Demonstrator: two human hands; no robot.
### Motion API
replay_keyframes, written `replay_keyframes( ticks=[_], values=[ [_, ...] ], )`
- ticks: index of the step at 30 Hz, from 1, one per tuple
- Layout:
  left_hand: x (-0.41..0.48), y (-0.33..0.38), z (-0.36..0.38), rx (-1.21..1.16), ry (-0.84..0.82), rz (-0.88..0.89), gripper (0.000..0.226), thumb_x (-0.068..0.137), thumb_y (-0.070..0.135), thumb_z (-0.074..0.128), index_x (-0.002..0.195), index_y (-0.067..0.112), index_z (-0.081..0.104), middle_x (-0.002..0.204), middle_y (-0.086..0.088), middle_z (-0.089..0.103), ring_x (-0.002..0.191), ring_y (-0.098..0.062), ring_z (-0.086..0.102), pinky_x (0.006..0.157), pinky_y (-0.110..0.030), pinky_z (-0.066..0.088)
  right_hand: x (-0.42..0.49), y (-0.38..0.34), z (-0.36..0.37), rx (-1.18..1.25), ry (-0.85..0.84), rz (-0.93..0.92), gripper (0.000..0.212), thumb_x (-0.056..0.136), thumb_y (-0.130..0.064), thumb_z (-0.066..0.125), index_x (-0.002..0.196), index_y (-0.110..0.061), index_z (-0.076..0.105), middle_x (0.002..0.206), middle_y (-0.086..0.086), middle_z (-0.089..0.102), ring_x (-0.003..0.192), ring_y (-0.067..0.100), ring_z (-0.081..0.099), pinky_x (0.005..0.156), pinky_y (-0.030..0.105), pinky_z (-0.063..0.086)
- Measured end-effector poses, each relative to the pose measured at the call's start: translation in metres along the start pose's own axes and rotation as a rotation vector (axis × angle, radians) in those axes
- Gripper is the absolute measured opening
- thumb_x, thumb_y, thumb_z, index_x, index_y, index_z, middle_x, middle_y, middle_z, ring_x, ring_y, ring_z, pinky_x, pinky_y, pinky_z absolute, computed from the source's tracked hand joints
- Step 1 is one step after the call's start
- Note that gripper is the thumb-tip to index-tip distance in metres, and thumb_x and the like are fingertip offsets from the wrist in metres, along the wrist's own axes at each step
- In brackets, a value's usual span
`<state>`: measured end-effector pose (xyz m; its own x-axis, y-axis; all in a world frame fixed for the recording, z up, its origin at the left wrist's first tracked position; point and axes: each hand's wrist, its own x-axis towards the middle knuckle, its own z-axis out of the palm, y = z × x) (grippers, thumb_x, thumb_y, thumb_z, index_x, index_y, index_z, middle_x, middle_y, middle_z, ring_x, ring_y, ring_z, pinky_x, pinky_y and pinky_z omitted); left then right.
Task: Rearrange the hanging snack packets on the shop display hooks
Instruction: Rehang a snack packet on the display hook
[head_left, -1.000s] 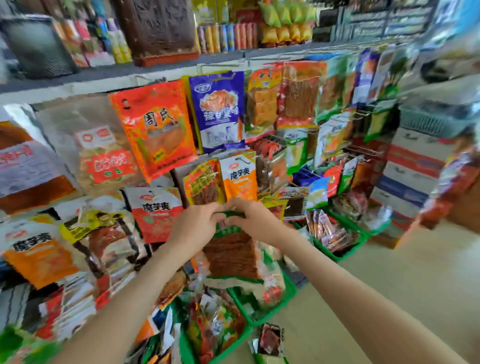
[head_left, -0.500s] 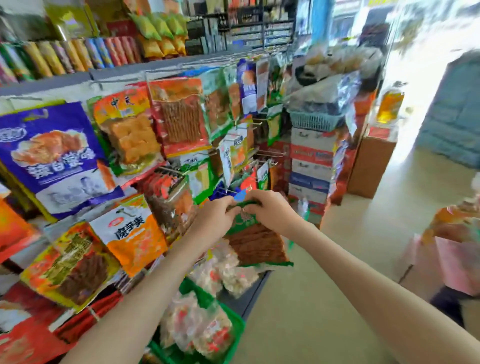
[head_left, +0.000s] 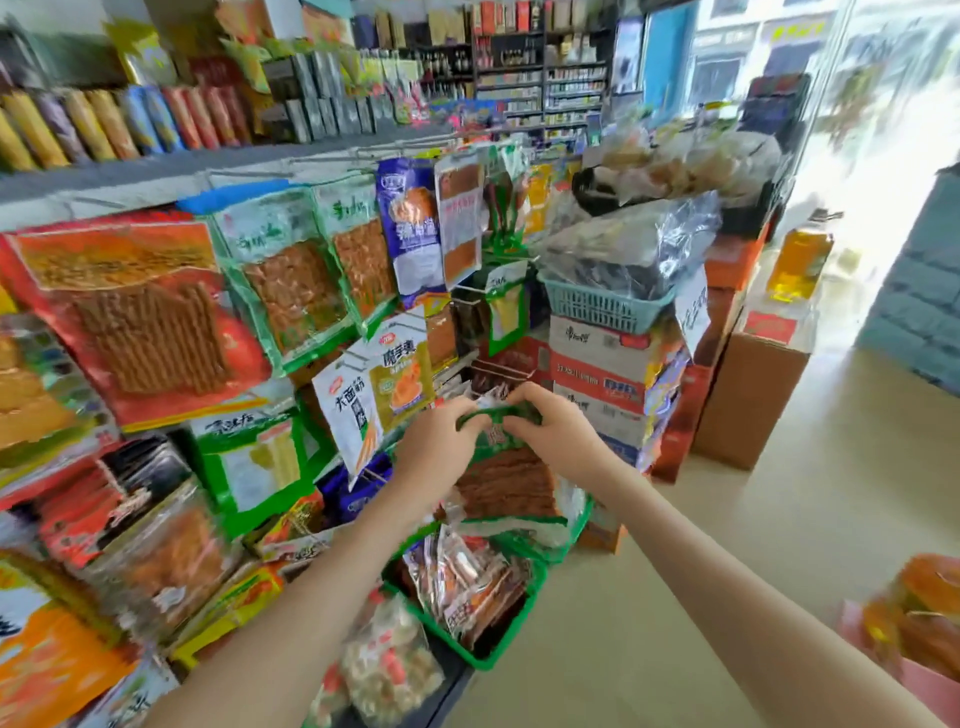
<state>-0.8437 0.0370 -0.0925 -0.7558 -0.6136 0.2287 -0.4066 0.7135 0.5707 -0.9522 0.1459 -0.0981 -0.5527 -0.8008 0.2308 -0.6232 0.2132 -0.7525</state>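
A green-topped packet of brown snack strips (head_left: 506, 480) hangs between my hands in front of the display. My left hand (head_left: 439, 447) pinches its green header from the left and my right hand (head_left: 553, 434) grips it from the right. Rows of snack packets hang on hooks along the wall at left: a red packet of strips (head_left: 140, 317), green-edged packets (head_left: 288, 280), a white and yellow pair (head_left: 376, 384) just left of my hands, and a purple packet (head_left: 410, 228) higher up. The hook itself is hidden behind my fingers.
Green baskets of small packets (head_left: 470, 587) stand below my hands. Stacked cartons (head_left: 602, 384) topped by a teal basket (head_left: 605, 306) stand right of the display, with a brown box (head_left: 753, 395) and an oil bottle (head_left: 797, 265). Open floor lies to the right.
My view has swung right along the display toward the shop entrance. Both hands keep hold of the green packet's header and have carried it along to the right end of the rack.
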Motion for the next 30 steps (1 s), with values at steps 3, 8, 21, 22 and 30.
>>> replay_keyframes(
  ticks=[3, 8, 21, 22, 30],
  values=[
    [0.041, 0.005, 0.020, 0.004, 0.044, -0.013, 0.021, 0.096, 0.029, 0.050, 0.105, 0.018, 0.065, 0.054, 0.004, 0.049, 0.040, -0.012, 0.037, 0.042, -0.026, 0.026, 0.038, 0.027, -0.011, -0.021, -0.032, -0.024, 0.009, 0.094, -0.018, 0.052, 0.103, -0.018, 0.055, 0.084, -0.004, 0.060, 0.068, 0.010, 0.054, 0.058, 0.025, 0.040],
    [0.123, 0.002, 0.058, 0.152, 0.086, -0.005, 0.020, 0.097, 0.029, 0.048, 0.098, 0.018, 0.065, 0.055, 0.005, 0.046, 0.047, -0.012, 0.040, 0.045, -0.030, 0.027, 0.112, 0.076, -0.031, 0.028, -0.040, -0.046, 0.023, 0.095, -0.028, 0.050, 0.113, -0.016, 0.056, 0.103, -0.005, 0.059, 0.092, 0.012, 0.055, 0.075, 0.023, 0.043],
    [0.326, -0.034, 0.148, 0.142, 0.205, -0.080, 0.021, 0.095, 0.025, 0.051, 0.103, 0.017, 0.069, 0.092, -0.002, 0.070, 0.079, -0.019, 0.063, 0.059, -0.033, 0.048, 0.365, 0.239, -0.075, -0.018, -0.033, 0.182, 0.046, 0.095, -0.022, 0.050, 0.137, -0.010, 0.036, 0.135, 0.008, 0.046, 0.114, 0.020, 0.051, 0.081, 0.022, 0.036],
    [0.339, -0.035, 0.154, 0.166, 0.196, -0.087, 0.020, 0.095, 0.025, 0.051, 0.103, 0.017, 0.069, 0.094, -0.001, 0.070, 0.082, -0.019, 0.063, 0.060, -0.033, 0.048, 0.379, 0.248, -0.074, -0.041, -0.053, 0.186, 0.048, 0.094, -0.018, 0.050, 0.139, -0.010, 0.034, 0.136, 0.009, 0.045, 0.114, 0.021, 0.051, 0.079, 0.020, 0.035],
    [0.419, -0.023, 0.198, 0.236, 0.202, -0.208, 0.023, 0.098, 0.019, 0.047, 0.106, 0.009, 0.066, 0.098, -0.006, 0.068, 0.090, -0.023, 0.061, 0.068, -0.032, 0.048, 0.496, 0.297, -0.058, -0.064, -0.260, -0.008, 0.046, 0.090, -0.010, 0.046, 0.136, -0.012, 0.039, 0.116, 0.009, 0.046, 0.085, 0.020, 0.052, 0.068, 0.025, 0.040]
  ],
)
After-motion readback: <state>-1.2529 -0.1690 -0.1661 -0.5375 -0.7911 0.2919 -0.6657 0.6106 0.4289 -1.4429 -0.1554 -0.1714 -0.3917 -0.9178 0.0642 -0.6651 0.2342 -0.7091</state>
